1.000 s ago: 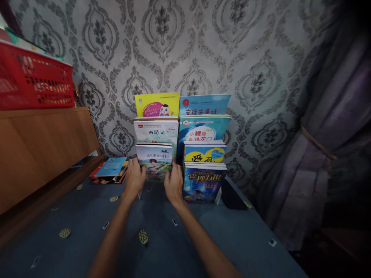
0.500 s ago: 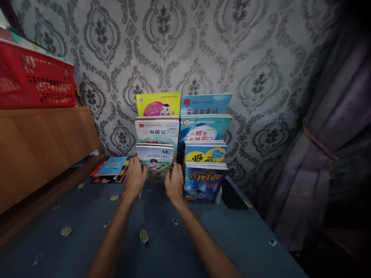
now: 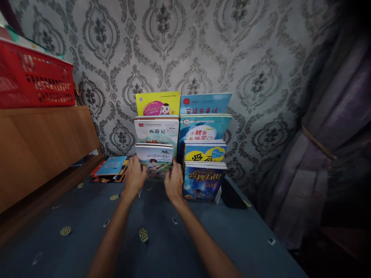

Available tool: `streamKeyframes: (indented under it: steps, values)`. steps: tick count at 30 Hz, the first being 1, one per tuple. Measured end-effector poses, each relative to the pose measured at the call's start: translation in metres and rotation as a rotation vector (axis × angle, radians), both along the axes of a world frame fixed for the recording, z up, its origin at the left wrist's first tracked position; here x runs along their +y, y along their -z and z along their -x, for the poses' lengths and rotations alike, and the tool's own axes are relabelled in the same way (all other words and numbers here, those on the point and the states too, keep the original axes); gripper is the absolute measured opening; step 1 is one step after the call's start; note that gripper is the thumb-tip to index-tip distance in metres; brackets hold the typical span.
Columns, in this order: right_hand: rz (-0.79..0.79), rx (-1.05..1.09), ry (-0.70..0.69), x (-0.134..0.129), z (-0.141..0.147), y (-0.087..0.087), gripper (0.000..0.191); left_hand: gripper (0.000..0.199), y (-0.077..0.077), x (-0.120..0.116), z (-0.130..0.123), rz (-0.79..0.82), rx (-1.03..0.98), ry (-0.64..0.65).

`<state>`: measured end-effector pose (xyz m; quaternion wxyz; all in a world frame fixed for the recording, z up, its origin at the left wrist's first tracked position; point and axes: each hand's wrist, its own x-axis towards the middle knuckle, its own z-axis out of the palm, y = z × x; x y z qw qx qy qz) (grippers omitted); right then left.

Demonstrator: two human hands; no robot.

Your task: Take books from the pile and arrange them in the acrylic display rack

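Note:
Two columns of upright books face me. At the front of the left column stands a book with a guitar player [image 3: 155,162]; my left hand [image 3: 135,175] is at its left edge and my right hand [image 3: 174,180] at its right edge, both with fingers curled round its sides. Behind it rise a white-green book [image 3: 156,130] and a yellow book [image 3: 158,102]. The right column has a dark blue book [image 3: 203,183] in front, then a blue-yellow book [image 3: 205,151], a teal book [image 3: 217,125] and a light blue book [image 3: 211,102].
A small book pile [image 3: 111,166] lies left of my left hand. A wooden cabinet [image 3: 49,146] bears a red basket [image 3: 43,81] on the left. Right of the books lies a dark flat object [image 3: 233,197] on the blue cloth [image 3: 162,247]; a curtain [image 3: 307,185] hangs beyond.

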<state>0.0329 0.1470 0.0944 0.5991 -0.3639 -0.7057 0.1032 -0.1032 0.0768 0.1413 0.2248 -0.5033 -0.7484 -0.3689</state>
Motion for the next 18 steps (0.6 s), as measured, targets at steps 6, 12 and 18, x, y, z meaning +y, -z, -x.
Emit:
streamKeyframes:
  steps: [6,12,18]
  values:
    - [-0.032,0.021,0.02,-0.001,0.002,0.003,0.059,0.028,-0.002,-0.002,0.001,-0.017,-0.001,0.018]
    - [-0.104,0.044,0.019,-0.011,0.002,-0.007,0.065,0.034,-0.004,-0.003,0.001,-0.05,-0.043,0.049]
    - [-0.222,0.071,0.003,-0.031,-0.007,-0.027,0.064,0.051,-0.006,0.0,0.013,-0.168,-0.167,0.226]
